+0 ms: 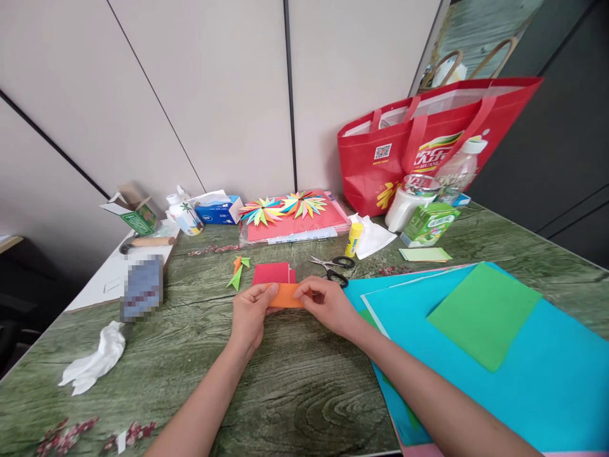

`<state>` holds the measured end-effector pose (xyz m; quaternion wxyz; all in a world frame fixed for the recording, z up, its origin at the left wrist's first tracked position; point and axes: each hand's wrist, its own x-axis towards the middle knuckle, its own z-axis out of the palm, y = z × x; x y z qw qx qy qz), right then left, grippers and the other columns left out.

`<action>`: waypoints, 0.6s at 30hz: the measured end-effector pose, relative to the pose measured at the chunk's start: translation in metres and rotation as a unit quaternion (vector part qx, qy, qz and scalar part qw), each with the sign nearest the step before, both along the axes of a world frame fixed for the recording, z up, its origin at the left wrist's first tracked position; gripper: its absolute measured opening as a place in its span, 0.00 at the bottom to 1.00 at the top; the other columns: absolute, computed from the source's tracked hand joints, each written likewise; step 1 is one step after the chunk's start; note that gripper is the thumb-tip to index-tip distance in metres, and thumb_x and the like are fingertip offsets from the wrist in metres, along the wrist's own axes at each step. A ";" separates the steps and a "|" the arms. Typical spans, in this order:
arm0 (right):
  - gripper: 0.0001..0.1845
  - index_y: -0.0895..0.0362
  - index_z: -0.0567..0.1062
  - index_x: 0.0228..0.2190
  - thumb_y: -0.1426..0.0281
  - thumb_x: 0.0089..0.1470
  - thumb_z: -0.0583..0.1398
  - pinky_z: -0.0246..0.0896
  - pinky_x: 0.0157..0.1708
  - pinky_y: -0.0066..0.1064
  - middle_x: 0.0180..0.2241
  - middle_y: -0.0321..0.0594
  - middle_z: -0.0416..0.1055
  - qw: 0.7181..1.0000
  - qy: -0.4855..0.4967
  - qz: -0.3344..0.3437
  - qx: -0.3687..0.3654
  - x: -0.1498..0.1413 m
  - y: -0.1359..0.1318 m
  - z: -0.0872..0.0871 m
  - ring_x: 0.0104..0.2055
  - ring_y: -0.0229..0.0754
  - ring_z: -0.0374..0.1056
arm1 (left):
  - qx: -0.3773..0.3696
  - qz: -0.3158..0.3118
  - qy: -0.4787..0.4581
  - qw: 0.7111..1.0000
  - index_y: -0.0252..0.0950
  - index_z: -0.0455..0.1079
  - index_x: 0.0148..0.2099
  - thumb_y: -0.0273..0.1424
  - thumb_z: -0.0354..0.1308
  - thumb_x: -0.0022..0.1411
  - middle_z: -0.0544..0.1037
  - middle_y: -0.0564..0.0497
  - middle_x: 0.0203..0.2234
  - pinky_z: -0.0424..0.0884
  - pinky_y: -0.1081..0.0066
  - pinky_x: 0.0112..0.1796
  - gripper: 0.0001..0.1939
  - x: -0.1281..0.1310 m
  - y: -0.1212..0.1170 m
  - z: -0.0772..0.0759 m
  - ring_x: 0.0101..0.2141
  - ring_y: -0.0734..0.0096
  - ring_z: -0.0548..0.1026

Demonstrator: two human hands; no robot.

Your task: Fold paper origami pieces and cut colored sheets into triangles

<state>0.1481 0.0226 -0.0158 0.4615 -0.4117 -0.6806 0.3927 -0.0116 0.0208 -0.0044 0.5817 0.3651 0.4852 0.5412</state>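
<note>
Both my hands hold a small orange paper strip (pixel 287 296) just above the green wood-grain table (pixel 266 387). My left hand (pixel 250 315) pinches its left end between thumb and fingers. My right hand (pixel 326 304) pinches its right end. Right behind the strip lies a folded red paper (pixel 272 273). Small green and orange folded paper pieces (pixel 237 271) lie to the left of the red paper. Black-handled scissors (pixel 332 268) rest just beyond my right hand.
Large blue sheets (pixel 547 374) with a green sheet (pixel 483 314) lie at the right. At the back: paper flowers (pixel 280 207) on red paper, a glue stick (pixel 353 239), a red bag (pixel 428 143), a tissue box (pixel 219 210). A crumpled tissue (pixel 95 364) lies at the left.
</note>
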 end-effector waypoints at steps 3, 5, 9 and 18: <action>0.04 0.57 0.74 0.25 0.74 0.43 0.59 0.59 0.31 0.28 0.31 0.38 0.70 1.000 0.014 -0.009 -0.018 -0.002 0.000 -0.002 0.33 0.38 0.66 | 0.005 -0.008 0.005 1.000 0.31 0.74 0.29 0.35 0.67 0.41 0.78 0.49 0.22 0.71 0.74 0.23 0.13 0.000 0.000 0.000 0.22 0.71 0.74; 0.03 0.57 0.73 0.24 0.72 0.40 0.62 0.60 0.31 0.28 0.31 0.38 0.70 0.999 0.028 -0.021 -0.036 -0.003 -0.001 -0.004 0.32 0.39 0.66 | 0.006 -0.006 0.005 1.000 0.30 0.74 0.29 0.35 0.67 0.40 0.78 0.49 0.22 0.72 0.74 0.21 0.14 0.001 0.000 0.000 0.21 0.71 0.74; 0.06 0.58 0.73 0.24 0.71 0.39 0.64 0.59 0.29 0.28 0.30 0.38 0.69 0.998 0.041 -0.035 -0.045 -0.005 -0.001 -0.006 0.32 0.39 0.66 | 0.004 -0.001 -0.007 1.000 0.30 0.74 0.29 0.35 0.67 0.40 0.77 0.49 0.21 0.72 0.74 0.20 0.14 0.002 -0.002 0.001 0.21 0.71 0.74; 0.06 0.56 0.71 0.28 0.71 0.43 0.62 0.58 0.31 0.29 0.29 0.36 0.69 0.998 -0.012 -0.049 0.024 -0.005 -0.004 -0.002 0.32 0.39 0.65 | -0.058 -0.027 -0.052 0.997 0.29 0.73 0.28 0.35 0.69 0.36 0.77 0.49 0.21 0.73 0.76 0.18 0.17 -0.001 -0.002 0.003 0.18 0.73 0.73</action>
